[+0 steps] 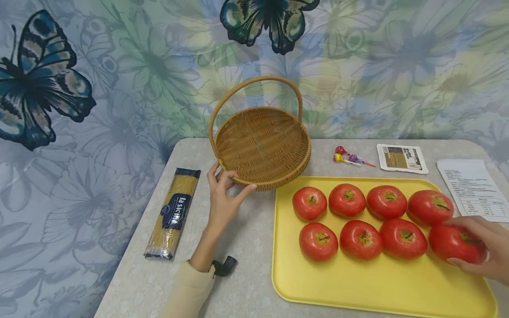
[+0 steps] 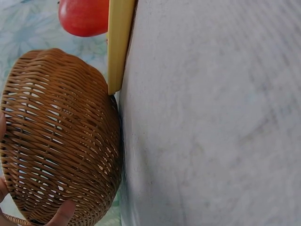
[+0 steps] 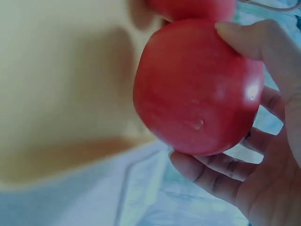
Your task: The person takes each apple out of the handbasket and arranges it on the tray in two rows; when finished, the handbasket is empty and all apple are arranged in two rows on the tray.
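Note:
A woven wicker basket (image 1: 262, 145) with a hoop handle stands tilted at the back of the table. My left hand (image 1: 223, 194) grips its near rim, thumb under and fingers on top; the left wrist view shows the basket's underside (image 2: 56, 141) with fingertips at its edge. On the yellow tray (image 1: 358, 282) lie several red tomatoes in two rows. My right hand (image 1: 483, 247) curls round the tomato (image 1: 455, 243) at the right end of the front row; the right wrist view shows that tomato (image 3: 197, 89) held between thumb and fingers.
A pack of spaghetti (image 1: 172, 212) lies left of my left arm. Behind the tray are wrapped lollipops (image 1: 347, 158), a small flat packet (image 1: 401, 158) and a printed sheet (image 1: 473, 187). A butterfly-patterned cloth hangs behind the table.

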### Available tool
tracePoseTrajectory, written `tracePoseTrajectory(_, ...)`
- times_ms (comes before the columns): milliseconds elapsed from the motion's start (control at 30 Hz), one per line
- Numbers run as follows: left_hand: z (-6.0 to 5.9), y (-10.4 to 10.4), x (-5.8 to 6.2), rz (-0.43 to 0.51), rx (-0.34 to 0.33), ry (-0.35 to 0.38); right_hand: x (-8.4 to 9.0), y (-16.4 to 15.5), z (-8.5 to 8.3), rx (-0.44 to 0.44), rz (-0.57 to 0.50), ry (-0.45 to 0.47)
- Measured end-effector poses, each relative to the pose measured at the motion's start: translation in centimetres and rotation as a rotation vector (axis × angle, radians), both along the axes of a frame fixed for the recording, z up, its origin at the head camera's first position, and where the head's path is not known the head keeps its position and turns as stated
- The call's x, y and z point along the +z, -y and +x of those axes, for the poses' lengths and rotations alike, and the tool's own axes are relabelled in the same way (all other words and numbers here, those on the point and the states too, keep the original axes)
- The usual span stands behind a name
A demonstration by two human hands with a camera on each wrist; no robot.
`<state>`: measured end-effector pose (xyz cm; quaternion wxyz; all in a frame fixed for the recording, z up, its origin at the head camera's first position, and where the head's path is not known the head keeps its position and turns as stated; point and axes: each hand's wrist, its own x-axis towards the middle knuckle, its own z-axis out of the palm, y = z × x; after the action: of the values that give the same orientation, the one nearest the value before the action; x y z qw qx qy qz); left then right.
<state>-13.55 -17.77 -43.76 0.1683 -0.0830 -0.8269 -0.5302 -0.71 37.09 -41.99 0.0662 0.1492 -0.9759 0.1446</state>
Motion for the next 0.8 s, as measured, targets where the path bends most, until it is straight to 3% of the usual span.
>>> tracePoseTrajectory(200, 0.0, 0.1, 0.0, -0.007, 0.0, -0.007, -1.6, 0.6, 0.5, -0.036, -0.014, 0.106)
tracePoseTrajectory(467, 0.1, 0.1, 0.1, -0.004, 0.001, -0.015, -2.2, 1.1, 1.3, -0.055, -0.007, 0.089)
tracePoseTrajectory(800, 0.1, 0.2, 0.1, -0.011, -0.005, -0.012, -2.3, 1.6, 2.4, -0.104, -0.105, 0.081)
